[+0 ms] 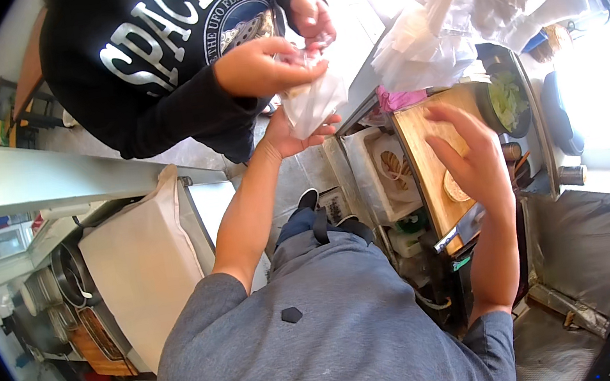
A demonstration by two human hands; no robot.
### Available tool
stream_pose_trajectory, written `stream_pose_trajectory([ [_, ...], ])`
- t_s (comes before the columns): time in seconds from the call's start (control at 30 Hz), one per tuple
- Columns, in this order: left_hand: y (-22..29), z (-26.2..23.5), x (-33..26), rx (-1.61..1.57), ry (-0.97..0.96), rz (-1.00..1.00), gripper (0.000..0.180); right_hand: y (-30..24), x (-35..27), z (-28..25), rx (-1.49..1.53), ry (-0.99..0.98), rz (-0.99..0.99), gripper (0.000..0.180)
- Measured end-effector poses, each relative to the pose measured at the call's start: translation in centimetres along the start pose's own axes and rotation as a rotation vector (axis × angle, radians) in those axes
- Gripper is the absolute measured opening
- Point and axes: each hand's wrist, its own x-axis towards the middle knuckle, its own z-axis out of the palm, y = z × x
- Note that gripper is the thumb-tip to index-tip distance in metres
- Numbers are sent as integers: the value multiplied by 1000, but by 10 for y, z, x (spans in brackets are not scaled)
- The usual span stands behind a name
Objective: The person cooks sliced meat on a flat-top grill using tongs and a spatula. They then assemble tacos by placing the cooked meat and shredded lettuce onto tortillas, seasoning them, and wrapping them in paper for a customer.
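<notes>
Grey shirt fabric fills the lower middle of the view, the wearer's own chest and shoulders, with both bare forearms rising from it.

Far left, stacked metal pans sit beneath a steel shelf, and just beside them a cream cloth-covered board leans at an angle.

Moving right, the left hand is raised palm-up with the fingers spread fairly wide, cupping the underside of a clear plastic bag. Another person in a black printed sweatshirt stands facing, and both of that person's hands pinch the top of the same bag, so the bag hangs between the three hands, above the gap between shelf and counter.

Right of the bag, a white tray holds a brown, ridged piece of food. Next to it lies a wooden cutting board. The right hand hovers flat over that board, fingers open and stretched, holding nothing; whether it touches the wood cannot be told. A round flat disc of dough lies on the board, partly under the hand. Beyond, a dark bowl of chopped green lettuce stands at the board's far end, and crumpled white paper wrappers pile above it. Farthest right, the counter is lined with foil.
</notes>
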Motion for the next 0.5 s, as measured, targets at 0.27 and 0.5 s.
stream_pose_trajectory([
  [0.27, 51, -6, 3, 55, 206, 38, 91, 109, -208, 3, -16, 222, 642, 37],
  [0.5, 61, -83, 0, 109, 572, 53, 67, 117, -408, 27, -131, 468, 1072, 36],
])
